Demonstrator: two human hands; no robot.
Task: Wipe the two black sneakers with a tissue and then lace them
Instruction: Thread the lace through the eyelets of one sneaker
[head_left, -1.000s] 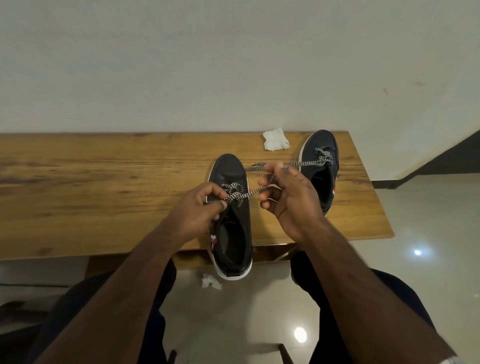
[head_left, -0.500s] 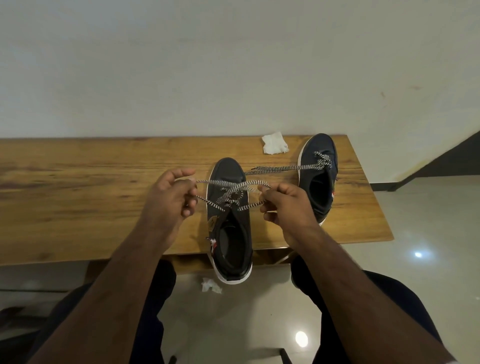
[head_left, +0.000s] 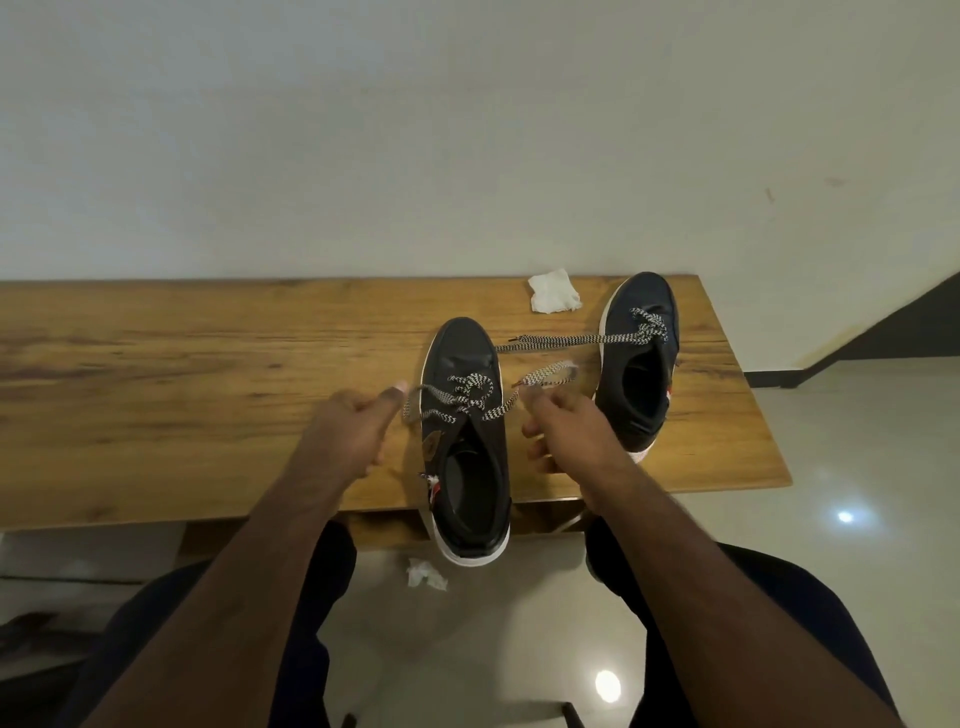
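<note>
With both sneakers laced, I judge only tying remains — my left hand (head_left: 345, 434) and right hand (head_left: 566, 434) each pinch a lace end of the near sneaker (head_left: 467, 441), pulling outward; the far sneaker (head_left: 641, 364) sits beside the tissue (head_left: 553, 292) on the table (head_left: 208, 389).

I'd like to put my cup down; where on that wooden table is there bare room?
The wooden table's left stretch, from the near black sneaker outward, is bare. The right end is crowded: both sneakers, laces, white tissue, hands.
</note>
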